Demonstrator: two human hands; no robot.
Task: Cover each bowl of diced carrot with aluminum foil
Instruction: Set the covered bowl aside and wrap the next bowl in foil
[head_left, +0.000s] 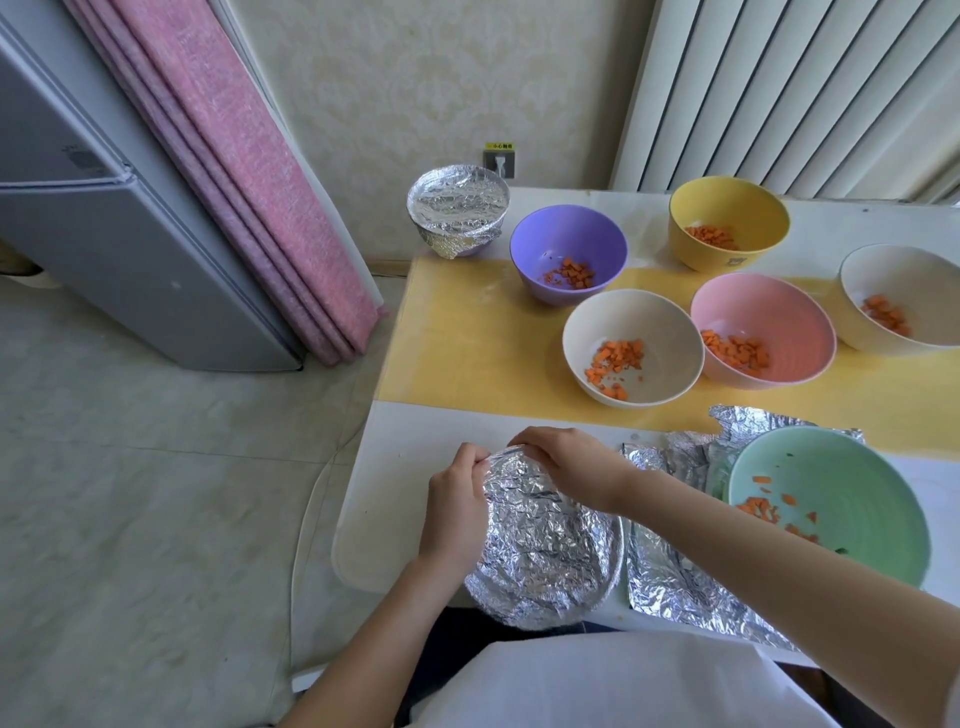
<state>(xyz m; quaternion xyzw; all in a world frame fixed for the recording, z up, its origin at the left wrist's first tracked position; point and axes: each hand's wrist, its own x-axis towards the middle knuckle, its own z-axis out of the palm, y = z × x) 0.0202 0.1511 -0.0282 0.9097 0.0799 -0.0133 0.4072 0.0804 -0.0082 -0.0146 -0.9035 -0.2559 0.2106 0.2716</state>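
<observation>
The foil-wrapped bowl (545, 540) stands at the near edge of the white worktop (374, 519), directly in front of the person, mouth up. Crinkled foil is drawn across the top and down the sides, so the contents are hidden. In this wide-angle view its outline reads as an oval, long axis running from far-left to near-right. The left hand (454, 499) lies against the left side of the bowl, fingers curled and pinching the foil at the far-left rim. The right hand (566, 462) reaches across the far rim, fingers curled down over the foil edge. The fingertips of the two hands are close together at that rim, and both grip the foil. Just to the right, loose foil sheets (675, 587) lie flat, long axis running far to near, partly under a green bowl (826, 514). A second covered bowl (457, 215) stands at the far-left corner of the worktop. Five open bowls stand beyond, on or at the edge of a yellow mat (467, 338): purple bowl (569, 239), yellow bowl (727, 208), cream bowl (631, 322), pink bowl (761, 306) and white bowl (904, 280) at the right edge. All six open bowls hold diced carrot (615, 364).
</observation>
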